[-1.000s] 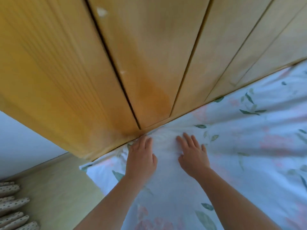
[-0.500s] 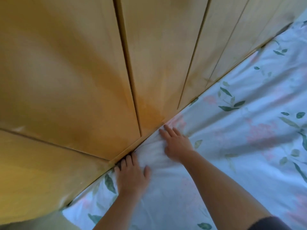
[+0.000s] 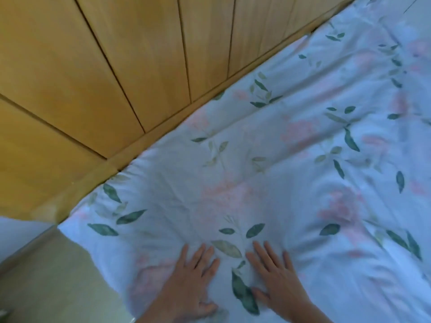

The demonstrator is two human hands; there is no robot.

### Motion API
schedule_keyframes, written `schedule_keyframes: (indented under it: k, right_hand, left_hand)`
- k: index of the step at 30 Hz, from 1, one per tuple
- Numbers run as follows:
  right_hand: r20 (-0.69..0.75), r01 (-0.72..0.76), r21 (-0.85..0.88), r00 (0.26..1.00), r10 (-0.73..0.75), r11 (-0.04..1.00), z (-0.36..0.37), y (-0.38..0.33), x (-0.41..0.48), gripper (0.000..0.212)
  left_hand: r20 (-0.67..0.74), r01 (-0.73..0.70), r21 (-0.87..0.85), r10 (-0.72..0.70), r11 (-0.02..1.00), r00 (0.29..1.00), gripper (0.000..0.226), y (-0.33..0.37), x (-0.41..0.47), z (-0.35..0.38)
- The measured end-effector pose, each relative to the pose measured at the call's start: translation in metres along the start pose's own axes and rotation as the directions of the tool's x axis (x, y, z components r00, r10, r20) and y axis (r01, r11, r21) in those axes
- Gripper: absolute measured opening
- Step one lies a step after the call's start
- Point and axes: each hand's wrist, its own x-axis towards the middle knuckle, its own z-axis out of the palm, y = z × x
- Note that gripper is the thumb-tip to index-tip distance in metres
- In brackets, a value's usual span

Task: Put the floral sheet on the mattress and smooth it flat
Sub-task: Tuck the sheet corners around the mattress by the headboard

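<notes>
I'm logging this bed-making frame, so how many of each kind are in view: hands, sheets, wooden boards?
Hands: 2, the left hand and the right hand, both flat on the sheet
Sheets: 1, the floral sheet
Wooden boards: 1, the panelled board along the bed's edge
Total: 4

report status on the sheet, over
Left hand, right hand both flat on floral sheet. Sheet spread up to wooden panels, creases near hands. Nothing in the way.
</notes>
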Motion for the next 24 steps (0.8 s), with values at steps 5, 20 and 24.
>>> schedule_keyframes:
  k: [5, 20, 24]
  right_hand:
    - [-0.124, 0.083, 0.003, 0.989, -0.082, 0.997, 0.042, 0.008, -0.095, 0.062]
    - [-0.214, -0.069, -0.015, 0.975, 0.064, 0.998, 0.069, 0.059, -0.173, 0.031]
    - [-0.282, -0.143, -0.037, 0.951, 0.127, 0.989, 0.065, 0.078, -0.178, 0.034]
  left_hand:
    - [-0.093, -0.122, 0.069, 0.129, 0.990, 0.987, 0.015, 0.084, -0.011, 0.005]
    - [0.195, -0.292, 0.135, 0.263, 0.947, 0.945, 0.045, 0.108, -0.038, -0.029]
    - [0.270, -0.284, 0.157, 0.235, 0.946, 0.934, 0.042, 0.111, -0.028, -0.036]
